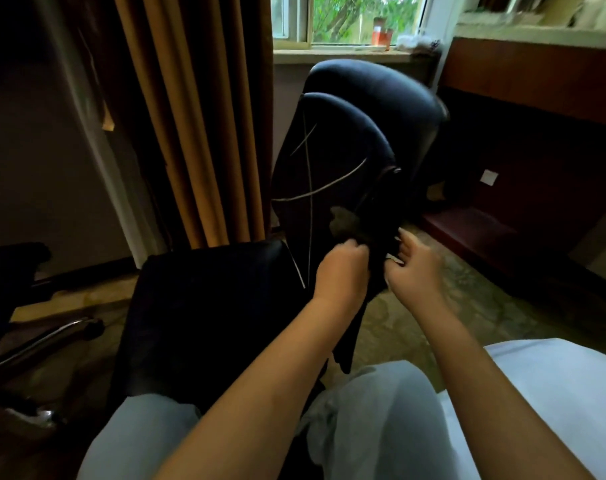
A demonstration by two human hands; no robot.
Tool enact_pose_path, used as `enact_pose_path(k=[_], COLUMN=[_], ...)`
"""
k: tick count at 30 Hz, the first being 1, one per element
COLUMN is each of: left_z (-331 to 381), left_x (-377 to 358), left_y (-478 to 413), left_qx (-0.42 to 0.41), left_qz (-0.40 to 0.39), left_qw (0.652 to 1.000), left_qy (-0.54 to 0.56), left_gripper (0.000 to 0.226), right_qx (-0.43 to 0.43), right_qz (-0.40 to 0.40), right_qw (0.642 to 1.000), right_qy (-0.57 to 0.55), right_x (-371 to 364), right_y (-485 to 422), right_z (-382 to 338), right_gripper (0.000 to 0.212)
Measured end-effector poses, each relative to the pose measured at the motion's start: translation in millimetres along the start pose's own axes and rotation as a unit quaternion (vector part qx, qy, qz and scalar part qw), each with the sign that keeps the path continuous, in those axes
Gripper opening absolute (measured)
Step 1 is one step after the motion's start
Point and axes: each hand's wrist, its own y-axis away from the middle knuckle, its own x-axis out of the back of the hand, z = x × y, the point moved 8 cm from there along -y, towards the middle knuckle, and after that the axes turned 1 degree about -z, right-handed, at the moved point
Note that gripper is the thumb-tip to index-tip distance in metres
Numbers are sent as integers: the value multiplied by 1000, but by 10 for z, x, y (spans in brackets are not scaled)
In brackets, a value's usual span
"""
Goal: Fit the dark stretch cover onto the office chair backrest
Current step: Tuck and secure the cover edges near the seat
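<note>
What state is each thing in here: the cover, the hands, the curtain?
Cover: pulled down over the back of the chair, lower end bunched and hanging loose.
Left hand: gripping the bunched end.
Right hand: fingers loose, at the cover's edge, gripping nothing that shows.
Curtain: gathered in folds beside the window.
</note>
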Motion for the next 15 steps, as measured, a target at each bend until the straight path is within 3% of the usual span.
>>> enact_pose_path(k=[2, 3, 8, 11, 15], left_z=[-133, -163, 185, 520, 547], left_x=[-117, -77, 794, 1100, 985], left_y=[79, 87, -161, -406, -464], left_qx=[7, 9, -56, -119, -129], left_qz=[-51, -41, 190, 220, 231], left_qw=[998, 999, 970, 959, 959], left_qy=[-29, -13, 144, 131, 101], left_gripper=[17, 18, 20, 20, 26], right_qx=[-9, -8, 17, 34, 32], right_qz=[-4, -8, 14, 18, 27], right_qw=[1000, 1000, 1000, 999, 999], right_qy=[-17, -18, 15, 20, 8], right_x=[-13, -20, 34, 59, 63], right_y=[-1, -4, -32, -10, 26], right_z=[22, 21, -27, -50, 12], right_gripper=[54, 54, 38, 35, 34])
